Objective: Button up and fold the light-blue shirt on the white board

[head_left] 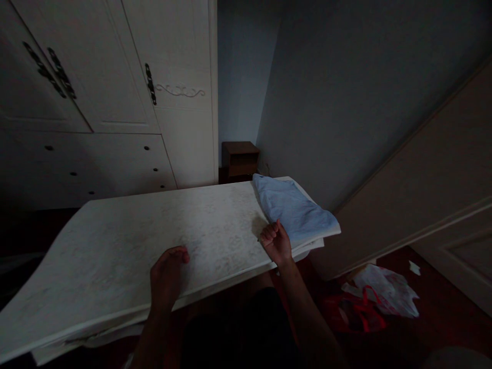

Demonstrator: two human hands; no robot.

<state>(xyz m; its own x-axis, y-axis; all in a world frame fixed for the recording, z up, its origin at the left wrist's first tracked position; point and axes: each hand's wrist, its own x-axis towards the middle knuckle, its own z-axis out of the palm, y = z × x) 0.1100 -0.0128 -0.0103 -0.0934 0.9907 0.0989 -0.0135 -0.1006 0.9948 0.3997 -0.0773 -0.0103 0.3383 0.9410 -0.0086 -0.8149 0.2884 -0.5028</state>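
My left hand (166,277) is over the near edge of a long board with a pale, faintly patterned cover (126,241). Its fingers are curled and pressed together; the inside of the grip is hidden. Farther right, my right hand (277,243) is closed with the fingers folded in, beside the near left edge of a light blue cloth (294,205). A tiny dark speck shows by its fingers, too small to name. The cloth lies folded at the board's right end, and I cannot tell whether the right hand touches it.
Behind the board stands a white wardrobe (184,133) with drawers and dark handles. A small brown cabinet (241,154) sits in the corner by the grey wall. On the red floor at right lie a red bag (361,315) and a clear plastic bag (388,287).
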